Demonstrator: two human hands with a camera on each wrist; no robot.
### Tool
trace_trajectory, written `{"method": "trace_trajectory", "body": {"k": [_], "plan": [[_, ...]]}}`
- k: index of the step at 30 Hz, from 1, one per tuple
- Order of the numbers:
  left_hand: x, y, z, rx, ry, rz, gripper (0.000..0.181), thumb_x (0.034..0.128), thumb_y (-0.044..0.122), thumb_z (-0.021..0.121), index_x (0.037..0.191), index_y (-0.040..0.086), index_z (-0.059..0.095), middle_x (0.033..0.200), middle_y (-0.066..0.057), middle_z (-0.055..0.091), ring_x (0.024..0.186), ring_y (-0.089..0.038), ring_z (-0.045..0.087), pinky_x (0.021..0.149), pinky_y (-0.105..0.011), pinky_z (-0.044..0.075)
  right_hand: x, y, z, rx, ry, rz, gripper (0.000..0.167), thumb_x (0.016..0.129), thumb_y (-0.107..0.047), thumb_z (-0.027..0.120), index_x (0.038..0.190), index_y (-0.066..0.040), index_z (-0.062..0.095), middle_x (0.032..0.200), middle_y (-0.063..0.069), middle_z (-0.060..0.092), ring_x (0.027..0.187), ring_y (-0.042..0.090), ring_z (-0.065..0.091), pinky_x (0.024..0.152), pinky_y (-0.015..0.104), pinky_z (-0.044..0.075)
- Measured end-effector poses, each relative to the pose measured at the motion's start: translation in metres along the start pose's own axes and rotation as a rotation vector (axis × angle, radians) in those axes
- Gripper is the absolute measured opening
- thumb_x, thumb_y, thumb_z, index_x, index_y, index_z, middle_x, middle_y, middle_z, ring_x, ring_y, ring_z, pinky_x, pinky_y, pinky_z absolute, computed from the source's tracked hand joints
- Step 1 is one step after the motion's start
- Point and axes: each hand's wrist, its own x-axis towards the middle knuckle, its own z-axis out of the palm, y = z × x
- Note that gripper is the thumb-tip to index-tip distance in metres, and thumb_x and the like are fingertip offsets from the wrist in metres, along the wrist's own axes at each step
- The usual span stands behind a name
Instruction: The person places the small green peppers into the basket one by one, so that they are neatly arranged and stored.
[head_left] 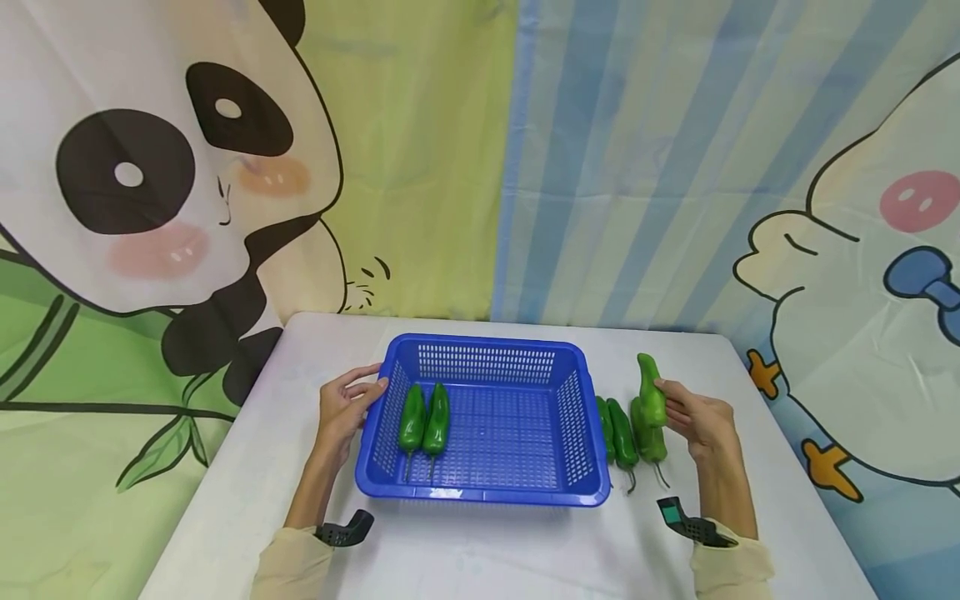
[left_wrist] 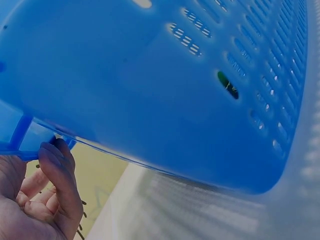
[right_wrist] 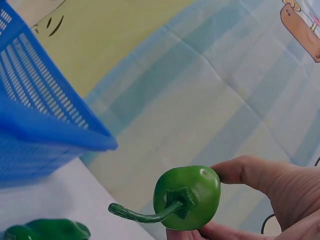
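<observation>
A blue plastic basket (head_left: 495,492) stands on the white table with two dark green peppers (head_left: 438,421) lying side by side in its left part. My left hand (head_left: 345,408) grips the basket's left rim between thumb and fingers, which the left wrist view shows from below the rim. Right of the basket, my right hand (head_left: 701,417) pinches a lighter green pepper (head_left: 651,387) between thumb and fingers, above the table. In the right wrist view that pepper (right_wrist: 192,195) points its curved stem toward the camera. Under and beside it lie several more green peppers (head_left: 622,433).
The white table (head_left: 480,550) reaches back to a curtain (head_left: 600,167) printed with a panda and a white cartoon figure. The basket's right wall partly hides the nearest pepper on the table. Each wrist wears a black strap (head_left: 348,530).
</observation>
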Motion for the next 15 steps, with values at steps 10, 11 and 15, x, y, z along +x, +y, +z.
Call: {"method": "trace_trajectory", "body": {"k": [10,11,15], "plan": [[0.001,0.000,0.002,-0.008,-0.005,-0.005,0.048,0.1017,0.027,0.081,0.143,0.007,0.069,0.087,0.008,0.082,0.069,-0.010,0.079,0.055,-0.022,0.061,-0.012,-0.013,0.015,0.058,-0.124,-0.011,0.026,0.099,-0.025,0.082,0.074,-0.024,0.074,0.074,-0.010,0.075,0.070,0.002,0.074,0.072,0.018,0.065],[0.001,0.000,0.001,-0.008,0.000,-0.002,0.047,0.1017,0.027,0.081,0.143,0.007,0.069,0.087,0.008,0.082,0.069,-0.010,0.079,0.055,-0.022,0.061,-0.014,-0.014,0.018,0.065,-0.141,-0.010,0.025,0.099,-0.024,0.082,0.075,-0.024,0.074,0.075,-0.010,0.076,0.071,0.002,0.074,0.073,0.018,0.065],[0.000,-0.001,0.000,-0.005,0.003,0.006,0.047,0.1019,0.027,0.081,0.142,0.007,0.069,0.086,0.009,0.082,0.068,-0.010,0.078,0.054,-0.021,0.060,-0.019,-0.018,0.029,0.083,-0.194,0.002,0.022,0.099,-0.024,0.081,0.078,-0.024,0.075,0.078,-0.010,0.076,0.076,0.002,0.074,0.076,0.018,0.065]]}}
